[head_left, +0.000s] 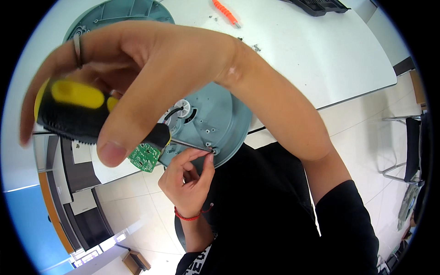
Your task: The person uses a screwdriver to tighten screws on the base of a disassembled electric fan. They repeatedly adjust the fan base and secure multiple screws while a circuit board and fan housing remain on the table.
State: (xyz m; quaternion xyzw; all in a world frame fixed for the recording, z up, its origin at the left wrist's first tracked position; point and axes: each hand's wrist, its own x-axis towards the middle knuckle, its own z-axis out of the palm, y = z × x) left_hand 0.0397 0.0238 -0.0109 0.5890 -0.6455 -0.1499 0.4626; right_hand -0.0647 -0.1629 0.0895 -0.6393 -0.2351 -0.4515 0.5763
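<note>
My right hand reaches across the upper left, large and close, fingers curled around a yellow and black screwdriver. The screwdriver's metal shaft slants down to the right, its tip at a small post near the rim of a round grey-green plastic housing. At that tip my left hand, wearing a red cord bracelet, pinches thumb and index finger together; what lies between them is too small to make out. Inside the housing sits a white round part with a black cable. A green circuit board shows below the screwdriver handle.
The white table carries another round grey-green cover, an orange ribbed tool, scattered small screws and a black case. A black chair stands off to the right. Cabinets are at left.
</note>
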